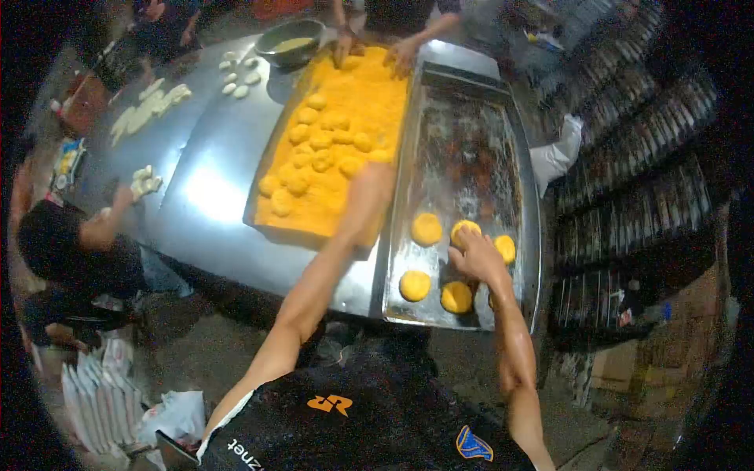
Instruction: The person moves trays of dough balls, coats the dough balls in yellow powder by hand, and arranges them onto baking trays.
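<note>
Orange breaded patty (pixel 465 229) lies on the metal tray (pixel 471 141), at its near end, and my right hand (pixel 475 255) rests on it with fingers spread, not closed around it. Four more patties sit just beside it. My left hand (pixel 369 184) reaches into the crumb tray (pixel 369 94) to the left; I cannot tell if it holds something, because it blurs into the crumbs. Coated pieces (pixel 318 145) lie there. At the far end, another person's hands (pixel 404 55) press in the crumbs, near a metal bowl (pixel 290 41).
</note>
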